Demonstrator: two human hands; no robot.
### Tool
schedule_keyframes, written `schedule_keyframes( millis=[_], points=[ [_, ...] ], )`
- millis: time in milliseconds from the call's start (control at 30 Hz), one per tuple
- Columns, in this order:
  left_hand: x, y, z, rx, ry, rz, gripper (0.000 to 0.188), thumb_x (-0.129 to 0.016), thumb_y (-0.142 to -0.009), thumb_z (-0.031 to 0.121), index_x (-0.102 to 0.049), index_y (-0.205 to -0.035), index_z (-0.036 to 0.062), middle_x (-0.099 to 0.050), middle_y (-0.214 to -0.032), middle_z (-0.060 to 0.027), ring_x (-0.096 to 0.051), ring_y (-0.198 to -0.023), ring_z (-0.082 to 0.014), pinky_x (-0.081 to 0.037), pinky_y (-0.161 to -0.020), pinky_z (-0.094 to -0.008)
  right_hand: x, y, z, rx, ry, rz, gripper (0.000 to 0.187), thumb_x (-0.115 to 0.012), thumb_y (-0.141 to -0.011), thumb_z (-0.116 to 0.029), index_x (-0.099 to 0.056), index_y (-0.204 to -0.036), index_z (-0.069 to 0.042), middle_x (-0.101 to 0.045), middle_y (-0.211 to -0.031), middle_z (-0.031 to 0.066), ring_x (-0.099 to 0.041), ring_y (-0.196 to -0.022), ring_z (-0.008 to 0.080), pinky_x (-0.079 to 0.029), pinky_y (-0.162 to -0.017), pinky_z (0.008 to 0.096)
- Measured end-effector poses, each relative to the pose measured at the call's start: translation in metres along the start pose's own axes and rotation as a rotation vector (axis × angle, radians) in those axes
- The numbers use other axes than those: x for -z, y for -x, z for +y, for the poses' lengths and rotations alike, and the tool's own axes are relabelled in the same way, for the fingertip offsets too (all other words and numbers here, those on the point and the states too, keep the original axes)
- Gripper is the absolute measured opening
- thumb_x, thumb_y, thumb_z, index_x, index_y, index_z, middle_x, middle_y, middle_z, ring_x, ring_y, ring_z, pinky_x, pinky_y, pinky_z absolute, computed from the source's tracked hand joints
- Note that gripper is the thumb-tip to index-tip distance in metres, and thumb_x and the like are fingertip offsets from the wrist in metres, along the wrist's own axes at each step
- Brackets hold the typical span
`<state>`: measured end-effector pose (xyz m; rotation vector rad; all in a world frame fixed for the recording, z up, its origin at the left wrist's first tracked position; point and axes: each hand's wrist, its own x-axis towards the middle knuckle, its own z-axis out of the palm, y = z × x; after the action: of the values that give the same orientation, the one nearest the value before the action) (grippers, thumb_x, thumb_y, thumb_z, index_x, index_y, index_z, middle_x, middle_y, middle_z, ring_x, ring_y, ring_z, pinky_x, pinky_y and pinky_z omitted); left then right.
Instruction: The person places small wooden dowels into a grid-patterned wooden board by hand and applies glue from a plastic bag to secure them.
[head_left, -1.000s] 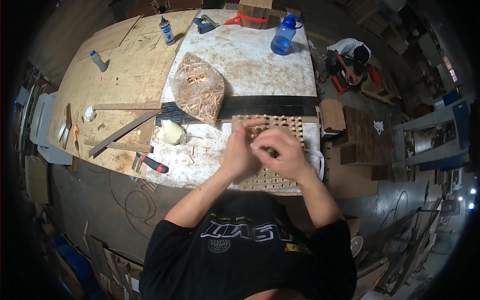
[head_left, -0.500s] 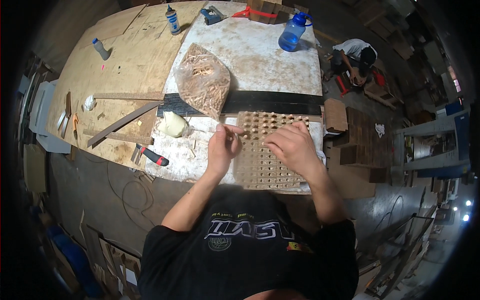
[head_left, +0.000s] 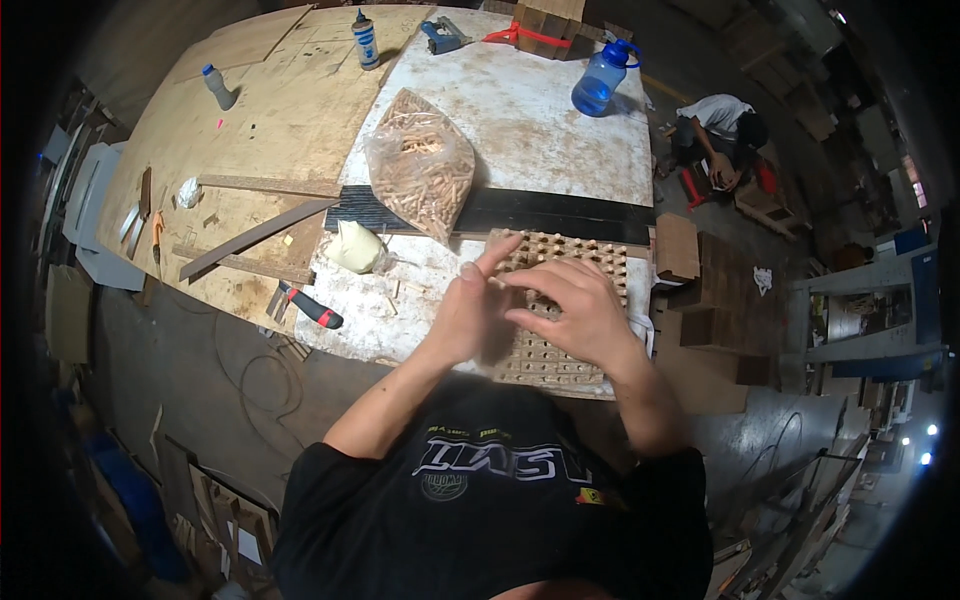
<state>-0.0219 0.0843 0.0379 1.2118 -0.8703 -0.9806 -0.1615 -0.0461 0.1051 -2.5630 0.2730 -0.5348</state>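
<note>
A wooden block board (head_left: pixel 560 372) with rows of holes lies at the table's front edge. Short wooden dowels (head_left: pixel 557 246) stand in its far rows; the nearer holes show bare. My left hand (head_left: pixel 462 318) is over the board's left side, forefinger stretched out and the other fingers curled; its palm is hidden and slightly blurred. Beside it, my right hand (head_left: pixel 578 308) reaches toward that palm with thumb and forefinger apart, nothing visible between them. Beyond the hands, a clear plastic bag (head_left: pixel 420 170) full of dowels lies partly across a black strip (head_left: pixel 550 212).
Left of the board are a pale yellow bag (head_left: pixel 355 247), loose dowels (head_left: pixel 393 300) and a red-black handled tool (head_left: pixel 315 308). Farther off stand a blue water jug (head_left: pixel 604 80), a glue bottle (head_left: pixel 366 42) and a nail gun (head_left: pixel 443 37). A person (head_left: pixel 720 140) crouches at right.
My hands have come together over the board. The right hand moved left toward the left palm, its thumb and forefinger parting. The view has shifted slightly.
</note>
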Motion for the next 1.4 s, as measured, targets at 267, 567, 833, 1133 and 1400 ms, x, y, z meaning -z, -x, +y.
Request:
schedule_keyframes(
  millis=[267,567,833,1133,1400],
  points=[
    [-0.007,0.002,0.013,0.011,0.012,-0.11,0.111,-0.017,-0.091,0.087,-0.032,-0.159,0.0006,-0.055,-0.142,-0.0206,-0.053,-0.129,-0.0242,-0.042,-0.109,-0.0359,-0.016,-0.007,0.005,0.052,-0.172,0.133,0.016,-0.079,-0.083,-0.005,-0.074,-0.099,-0.005,-0.072,-0.093,0.0096,-0.069,-0.084,0.0269,-0.056,-0.076,0.0372],
    [0.014,-0.004,-0.007,-0.035,0.079,0.188,0.082,-0.019,-0.106,0.068,-0.045,-0.15,0.0029,-0.033,-0.062,0.0089,-0.028,-0.054,-0.0046,-0.021,-0.051,-0.0249,0.007,-0.005,0.018,-0.147,-0.203,0.073,0.01,-0.075,-0.087,-0.006,-0.071,-0.097,-0.003,-0.072,-0.095,0.0111,-0.07,-0.083,0.0247,-0.055,-0.073,0.0348],
    [0.014,0.004,-0.036,0.046,0.018,0.182,0.078,-0.019,-0.108,0.064,-0.051,-0.143,0.003,-0.033,-0.062,0.0086,-0.029,-0.056,-0.0046,-0.022,-0.053,-0.0243,0.002,-0.009,0.024,0.041,-0.036,-0.173,0.016,-0.075,-0.086,-0.009,-0.067,-0.098,-0.004,-0.066,-0.086,0.0118,-0.066,-0.081,0.032,-0.053,-0.072,0.0409],
    [0.01,-0.001,-0.035,0.014,-0.025,0.199,0.087,-0.017,-0.103,0.072,-0.051,-0.143,0.0029,-0.03,-0.059,0.0077,-0.025,-0.051,-0.0055,-0.019,-0.05,-0.0263,-0.022,-0.019,0.015,0.132,0.287,-0.238,0.014,-0.072,-0.085,-0.012,-0.067,-0.098,-0.008,-0.065,-0.082,0.0087,-0.067,-0.084,0.0297,-0.05,-0.075,0.0422],
    [0.02,-0.017,-0.009,0.067,1.191,0.33,0.064,-0.036,-0.106,0.062,-0.062,-0.118,0.0056,-0.03,-0.059,0.0028,-0.028,-0.05,-0.0098,-0.026,-0.048,-0.026,-0.011,-0.016,-0.002,0.029,0.043,-0.033,0.027,-0.084,-0.081,-0.025,-0.07,-0.097,-0.009,-0.075,-0.09,0.0073,-0.071,-0.079,0.0252,-0.051,-0.074,0.0388]
  ],
)
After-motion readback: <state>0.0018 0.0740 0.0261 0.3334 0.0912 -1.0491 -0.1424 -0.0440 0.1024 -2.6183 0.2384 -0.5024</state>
